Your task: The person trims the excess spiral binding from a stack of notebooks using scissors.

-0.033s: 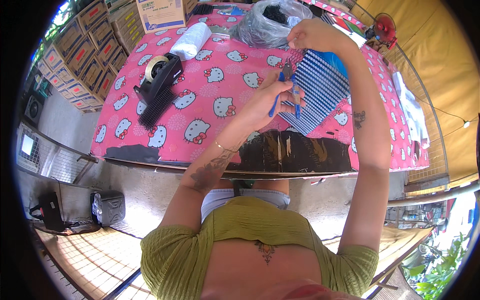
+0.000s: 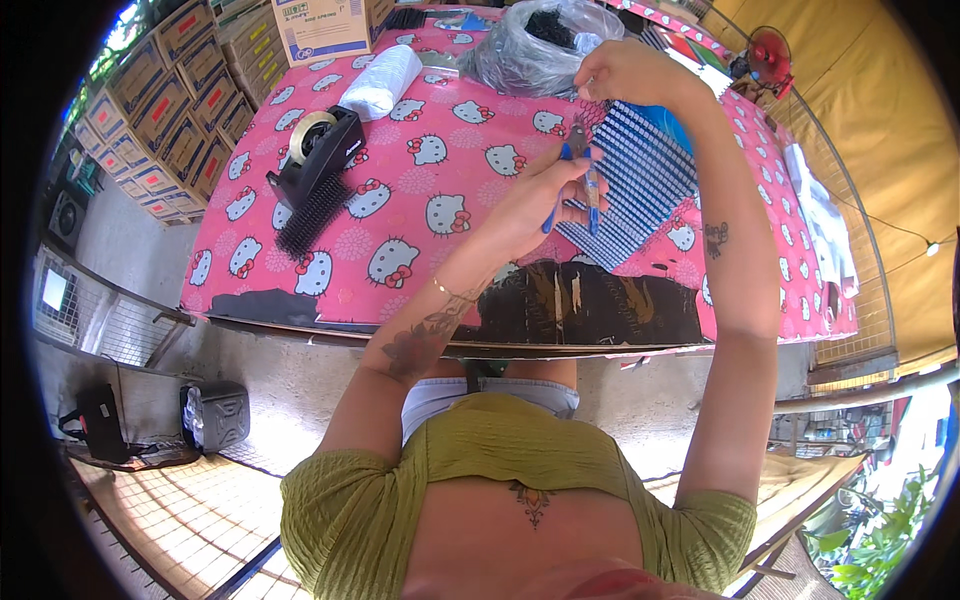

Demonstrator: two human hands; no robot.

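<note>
My left hand (image 2: 540,195) is closed round blue-handled pliers (image 2: 593,190), their jaws pointing away from me. Just beyond the jaws, my right hand (image 2: 635,75) pinches with thumb and forefinger at a strip of dark netting (image 2: 594,110). What sits right between those fingertips is too small to make out. Beneath the pliers and right wrist lies a blue-and-white gridded sheet (image 2: 640,175), partly covered by my left fingers. A bright blue piece (image 2: 672,122) shows by its far right edge.
A pink patterned cloth (image 2: 400,190) covers the table. To the left stand a black tape dispenser (image 2: 325,155), a dark bristly strip (image 2: 312,220) and a white roll (image 2: 383,82). Farther back are a clear plastic bag (image 2: 500,60) with black material, a cardboard box (image 2: 325,30) and a red fan (image 2: 768,55).
My left fingers have squeezed the pliers' handles slightly closer together, and the jaws look more closed. My right hand stays in place.
</note>
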